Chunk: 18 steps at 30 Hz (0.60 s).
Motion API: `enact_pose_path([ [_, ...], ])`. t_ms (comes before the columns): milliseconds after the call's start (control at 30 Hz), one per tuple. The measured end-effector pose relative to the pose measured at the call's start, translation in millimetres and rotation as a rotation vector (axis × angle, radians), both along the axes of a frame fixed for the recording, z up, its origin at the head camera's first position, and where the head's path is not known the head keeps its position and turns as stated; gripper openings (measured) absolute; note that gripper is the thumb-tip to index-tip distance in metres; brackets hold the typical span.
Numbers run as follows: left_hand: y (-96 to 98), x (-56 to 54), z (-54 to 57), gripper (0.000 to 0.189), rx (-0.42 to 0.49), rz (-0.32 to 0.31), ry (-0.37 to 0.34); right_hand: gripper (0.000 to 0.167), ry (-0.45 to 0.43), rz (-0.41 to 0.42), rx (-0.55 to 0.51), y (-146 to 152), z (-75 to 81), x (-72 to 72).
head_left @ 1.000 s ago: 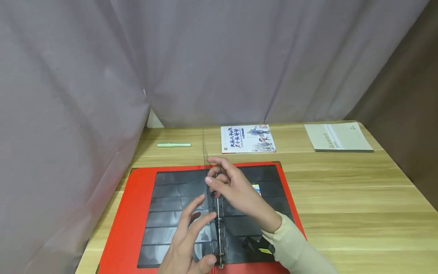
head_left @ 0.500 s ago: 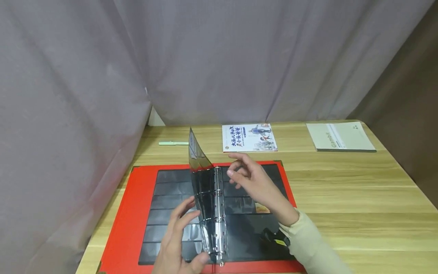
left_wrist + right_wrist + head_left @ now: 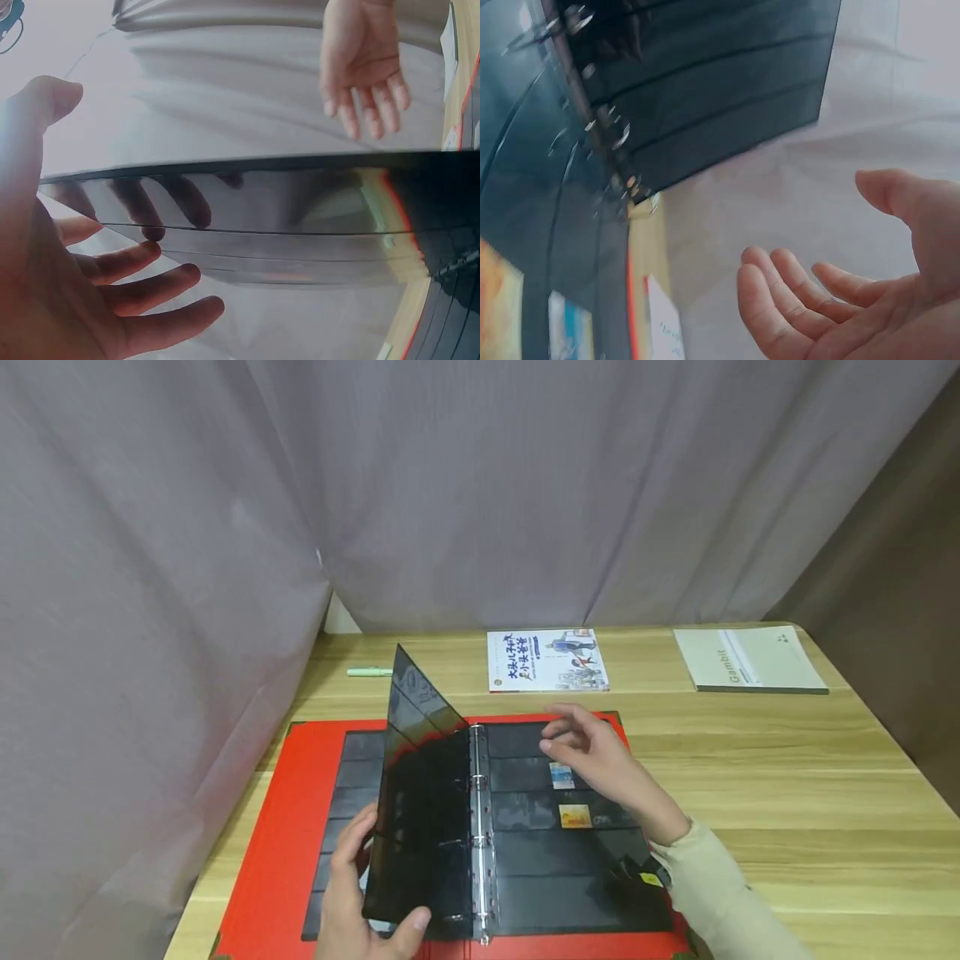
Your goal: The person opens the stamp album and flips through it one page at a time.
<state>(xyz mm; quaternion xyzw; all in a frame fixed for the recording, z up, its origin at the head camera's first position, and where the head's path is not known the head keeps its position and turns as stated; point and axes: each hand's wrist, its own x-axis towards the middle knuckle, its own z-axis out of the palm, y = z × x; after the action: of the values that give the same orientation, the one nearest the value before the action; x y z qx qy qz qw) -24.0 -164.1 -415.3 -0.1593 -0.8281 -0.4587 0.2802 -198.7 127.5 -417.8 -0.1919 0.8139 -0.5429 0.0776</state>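
Under the ring spine (image 3: 479, 835), a wooden table (image 3: 787, 777) bears a red album (image 3: 288, 810), its covers spread to either side of that spine. One dark, see-through raised page (image 3: 423, 818) stands tilted up leftward from the spine, its long hinged edge running along the rings; the left hand (image 3: 347, 893), left of the spine, is nearer to it. The page's outer edge passes between that hand's thumb and its spread, unclenched fingers; whether the fingertips touch it, I cannot tell. Right of the spine, the right hand (image 3: 603, 764) hovers over the flat page (image 3: 555, 852), fingers loosely bent, holding nothing. Smallest, also right of the spine, are an orange piece (image 3: 575, 816) and a blue piece (image 3: 562, 776).
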Motion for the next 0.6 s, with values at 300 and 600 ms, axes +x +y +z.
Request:
enact_pose_path([
  [300, -8.0, 7.6, -4.8, 0.094, 0.075, 0.181, -0.018, 0.069, -0.039, 0.024, 0.060, 30, -21.0, -15.4],
  [600, -25.9, 10.0, -13.4, 0.076, 0.119, 0.234, 0.044, 0.077, -0.013, -0.030, 0.262, 50, -34.2, -31.3],
])
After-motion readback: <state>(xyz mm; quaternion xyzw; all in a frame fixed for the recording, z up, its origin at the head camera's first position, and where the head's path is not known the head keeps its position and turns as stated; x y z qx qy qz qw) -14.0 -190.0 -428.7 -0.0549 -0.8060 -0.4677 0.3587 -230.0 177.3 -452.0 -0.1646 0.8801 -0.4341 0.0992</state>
